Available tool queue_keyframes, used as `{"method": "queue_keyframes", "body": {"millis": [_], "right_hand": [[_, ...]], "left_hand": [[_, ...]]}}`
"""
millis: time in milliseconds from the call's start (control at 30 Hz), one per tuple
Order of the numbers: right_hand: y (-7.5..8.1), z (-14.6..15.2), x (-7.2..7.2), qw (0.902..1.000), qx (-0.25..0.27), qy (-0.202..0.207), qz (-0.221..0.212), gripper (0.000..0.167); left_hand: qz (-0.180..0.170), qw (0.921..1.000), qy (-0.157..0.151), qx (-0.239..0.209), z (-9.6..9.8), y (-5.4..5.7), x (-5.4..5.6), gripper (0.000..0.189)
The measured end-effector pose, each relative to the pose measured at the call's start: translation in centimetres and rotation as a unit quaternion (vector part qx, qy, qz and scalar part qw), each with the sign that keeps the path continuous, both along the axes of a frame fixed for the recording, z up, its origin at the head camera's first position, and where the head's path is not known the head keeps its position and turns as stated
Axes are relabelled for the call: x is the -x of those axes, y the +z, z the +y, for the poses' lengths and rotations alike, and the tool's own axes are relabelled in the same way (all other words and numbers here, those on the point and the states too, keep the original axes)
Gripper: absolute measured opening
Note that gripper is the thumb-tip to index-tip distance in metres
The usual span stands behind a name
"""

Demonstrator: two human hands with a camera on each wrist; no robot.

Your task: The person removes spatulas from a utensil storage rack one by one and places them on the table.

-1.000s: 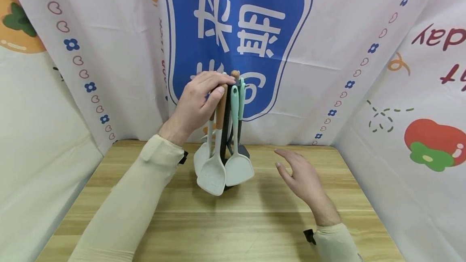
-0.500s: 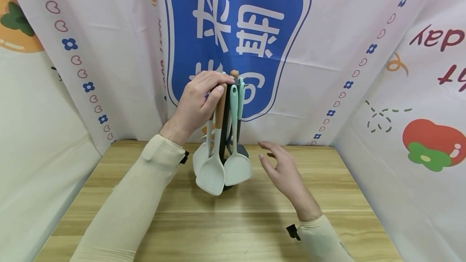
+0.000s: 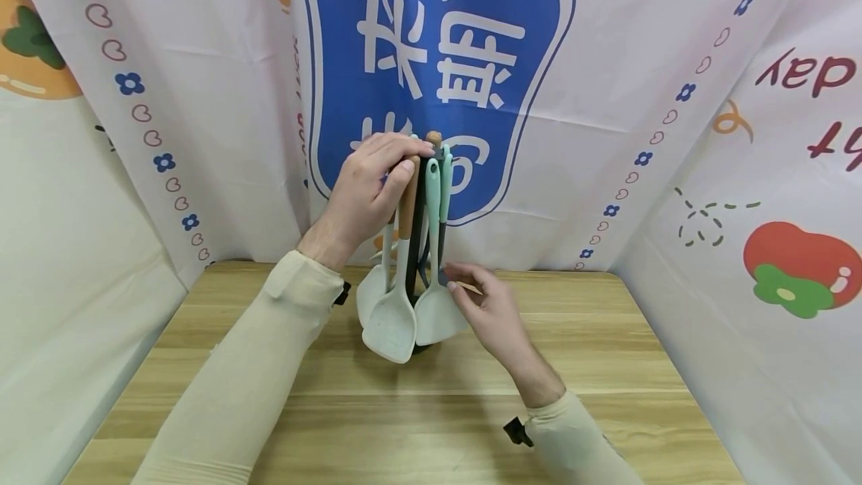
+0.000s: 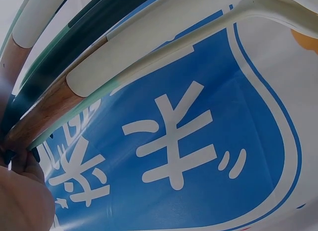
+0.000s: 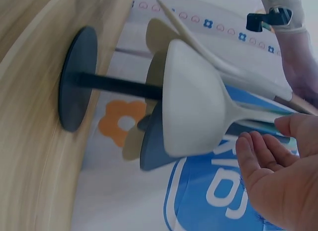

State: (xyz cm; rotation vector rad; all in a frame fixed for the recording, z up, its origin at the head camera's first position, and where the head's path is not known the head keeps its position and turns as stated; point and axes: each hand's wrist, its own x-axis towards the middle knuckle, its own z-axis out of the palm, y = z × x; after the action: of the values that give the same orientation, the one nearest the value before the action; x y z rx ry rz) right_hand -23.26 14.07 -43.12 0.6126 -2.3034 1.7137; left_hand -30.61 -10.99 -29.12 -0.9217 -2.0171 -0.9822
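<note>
A black utensil stand (image 3: 416,260), with a round base (image 5: 78,87), holds several hanging kitchen tools. My left hand (image 3: 367,182) grips the top of the stand, thumb beside the upper end of a wooden-handled spatula (image 3: 390,328). In front right hangs a pale spatula with a mint handle (image 3: 434,193). My right hand (image 3: 491,309) is right at this spatula's neck, thumb and fingers apart with its thin shaft near the thumb. Behind it hangs a dark grey utensil (image 5: 154,144), partly hidden by the pale spatula head (image 5: 194,102).
The stand is on a wooden table (image 3: 377,425), near its back edge. Printed white cloth (image 3: 626,43) with a blue panel (image 3: 471,6) hangs behind the table, and more cloth encloses both sides.
My right hand has moved left from the table's right side to the mint-handled spatula. The left hand stays on top of the stand, and the utensils hang almost unmoved.
</note>
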Motion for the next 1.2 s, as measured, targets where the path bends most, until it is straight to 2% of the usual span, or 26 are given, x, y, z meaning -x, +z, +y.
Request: {"method": "queue_keyframes", "body": {"millis": [200, 500, 733, 1200], "right_hand": [[0.3, -1.4, 0.2, 0.9996, 0.012, -0.004, -0.024, 0.034], [0.6, -2.7, 0.7, 0.9989, 0.024, -0.026, -0.031, 0.031], [0.9, -3.0, 0.7, 0.9984, 0.017, -0.044, -0.03, 0.024], [1.3, -2.7, 0.7, 0.9985, 0.018, -0.038, -0.034, 0.018]], "left_hand": [[0.0, 1.0, 0.003, -0.002, 0.0, -0.1, 0.1, 0.045], [-0.001, 1.0, 0.004, -0.008, 0.0, 0.0, 0.1, 0.045], [-0.004, 0.9999, 0.007, -0.011, 0.0, 0.0, 0.0, 0.046], [-0.001, 0.9999, 0.006, -0.014, -0.2, -0.1, 0.1, 0.045]]}}
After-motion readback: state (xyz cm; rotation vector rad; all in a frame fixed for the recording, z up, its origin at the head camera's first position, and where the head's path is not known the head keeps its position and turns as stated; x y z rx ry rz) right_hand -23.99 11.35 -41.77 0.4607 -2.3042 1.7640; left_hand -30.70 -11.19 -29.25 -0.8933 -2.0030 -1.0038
